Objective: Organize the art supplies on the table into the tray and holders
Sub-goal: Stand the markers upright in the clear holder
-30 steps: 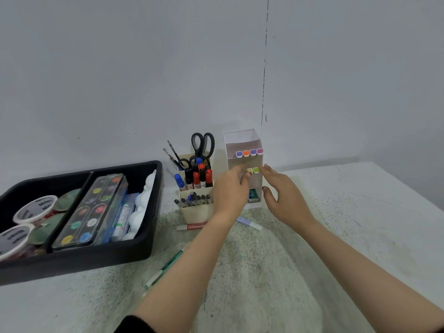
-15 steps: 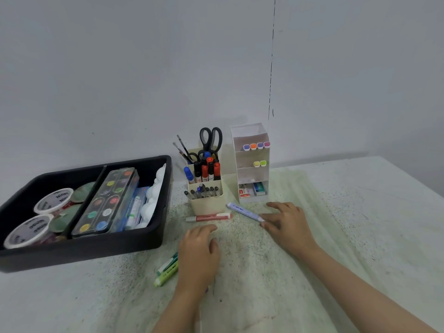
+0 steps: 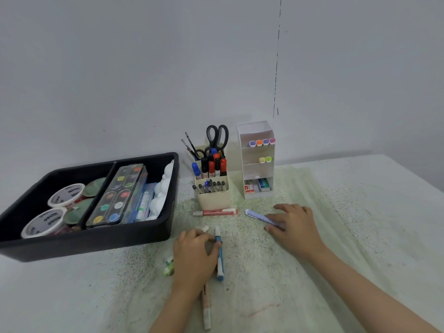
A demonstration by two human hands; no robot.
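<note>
Your left hand [image 3: 195,255] lies palm down on the pale speckled tabletop [image 3: 360,224], just in front of the black plastic tray [image 3: 91,241]. Its fingers are curled, and the thumb is hooked against the slim blue-and-white marker pen [image 3: 219,260]. That pen lies on the table pointing away from you, along the hand's right edge. A white cap end [image 3: 205,228] shows just past the fingertips; what it belongs to is hidden. Two light green marker ends [image 3: 169,266] protrude from under the hand's left side. A peach-and-white marker [image 3: 206,306] runs out from beneath the wrist toward you.

Your right hand [image 3: 294,227] is flat, fingers spread and nearly straight, resting on the near end of the lavender marker [image 3: 257,215] without gripping it. The salmon-red marker [image 3: 215,212] lies crosswise just in front of the cream square pen holder [image 3: 213,199], touched by neither hand.

The cream square pen holder carries red, blue and black markers, pens, brushes and black-handled scissors [image 3: 217,138]. Just beside it stands the white tiered holder [image 3: 255,169], with four coloured marker caps on the top shelf, two yellow-green caps on the second, and small boxes at the bottom. The tray holds two white-lidded tubs [image 3: 66,195], a clear-lidded watercolour palette [image 3: 120,195] and a white figurine [image 3: 163,191].
</note>
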